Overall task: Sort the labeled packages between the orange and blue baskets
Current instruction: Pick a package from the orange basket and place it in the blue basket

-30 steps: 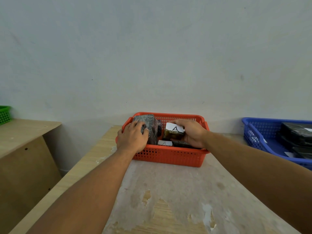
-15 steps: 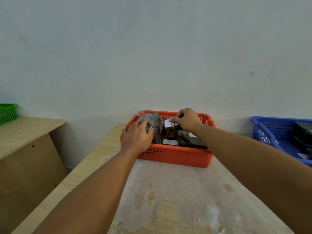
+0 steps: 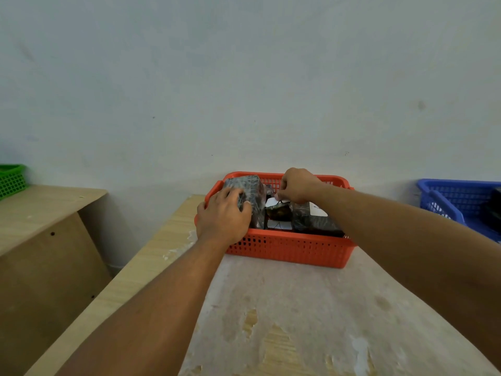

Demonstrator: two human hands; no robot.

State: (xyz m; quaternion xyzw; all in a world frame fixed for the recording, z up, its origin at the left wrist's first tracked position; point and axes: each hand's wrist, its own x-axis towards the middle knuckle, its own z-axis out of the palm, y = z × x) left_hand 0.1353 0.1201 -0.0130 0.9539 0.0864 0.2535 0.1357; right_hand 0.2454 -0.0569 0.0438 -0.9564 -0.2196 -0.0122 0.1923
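Note:
An orange basket (image 3: pixel 290 252) stands on the table against the wall and holds several dark wrapped packages with white labels. My left hand (image 3: pixel 223 217) grips a tall dark package (image 3: pixel 254 198) standing upright at the basket's left end. My right hand (image 3: pixel 298 185) is over the basket's middle, its fingers pinched on the top edge of a small package with an "A" label (image 3: pixel 278 208). Another labelled package (image 3: pixel 311 221) lies to the right of it. A blue basket (image 3: pixel 439 202) with dark packages sits at the far right.
A worn wooden table (image 3: pixel 284 321) runs toward me from the baskets. A lower wooden shelf (image 3: pixel 40 213) stands to the left and carries a green basket (image 3: pixel 10 180). A plain wall closes off the back.
My right hand has shifted from holding the "A" package's side to pinching its top edge, and the package sits lower in the basket. My left hand has stayed on the tall package.

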